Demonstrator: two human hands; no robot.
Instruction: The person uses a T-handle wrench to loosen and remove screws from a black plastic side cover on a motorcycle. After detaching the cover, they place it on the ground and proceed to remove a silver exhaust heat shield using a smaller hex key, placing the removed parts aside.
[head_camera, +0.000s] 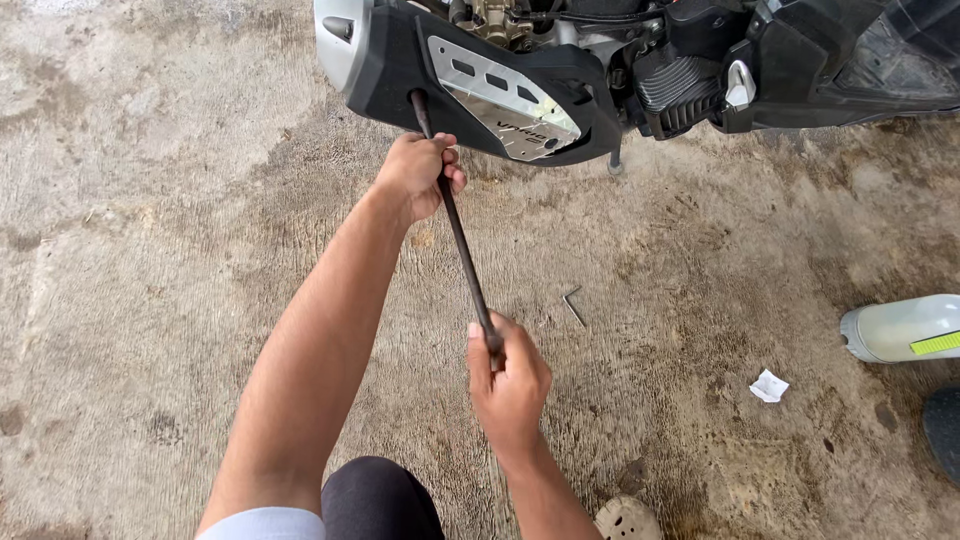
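Observation:
A long dark metal rod tool (462, 245) runs from the black exhaust cover (400, 70) of a scooter down toward me. My left hand (418, 175) grips the rod near its upper end, just below the cover. My right hand (508, 385) is closed around the rod's lower handle end. The rod's tip meets the black cover beside a silver heat shield plate (505, 100).
A small bent hex key (573, 305) lies on the stained concrete floor right of the rod. A white plastic bottle (905, 328) lies at the right edge, with a scrap of white paper (768, 386) near it. The scooter's engine (680, 75) fills the top. My knee (380, 500) shows below.

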